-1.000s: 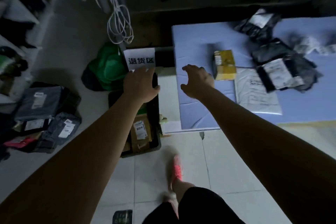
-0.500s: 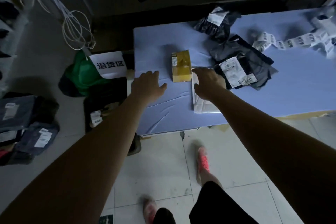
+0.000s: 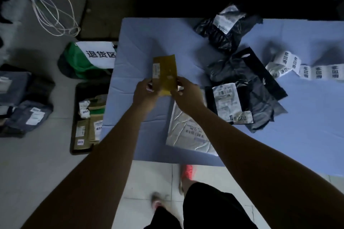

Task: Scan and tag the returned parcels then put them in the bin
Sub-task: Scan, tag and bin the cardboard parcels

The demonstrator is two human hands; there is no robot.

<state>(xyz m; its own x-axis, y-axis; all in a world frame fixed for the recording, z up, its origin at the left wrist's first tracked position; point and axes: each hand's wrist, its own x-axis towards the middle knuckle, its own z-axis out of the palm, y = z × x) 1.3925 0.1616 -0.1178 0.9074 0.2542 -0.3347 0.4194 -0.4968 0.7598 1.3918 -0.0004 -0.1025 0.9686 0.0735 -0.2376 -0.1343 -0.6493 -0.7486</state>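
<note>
A small yellow box (image 3: 166,72) with a white label on its left face is lifted above the blue table (image 3: 134,46). My left hand (image 3: 145,93) grips its lower left side and my right hand (image 3: 186,93) grips its lower right side. A white mailer bag (image 3: 186,132) with a printed label lies flat under my right forearm. Black mailer bags (image 3: 242,87) with white labels lie to the right, another black bag (image 3: 223,24) further back. A roll of tag stickers (image 3: 284,65) trails off to the right. The black bin (image 3: 80,117) on the floor left of the table holds several brown parcels.
A white sign with printed characters (image 3: 100,54) leans on a green bag (image 3: 74,61) behind the bin. Grey mailer bags (image 3: 26,106) pile on the floor at far left. White cable loops (image 3: 54,13) hang at the upper left. My feet stand on the tiled floor (image 3: 149,176).
Both hands moved from beside the bin to the table and closed on the yellow box, which now is lifted off the table and tilted up. The view swung rightward toward the table.
</note>
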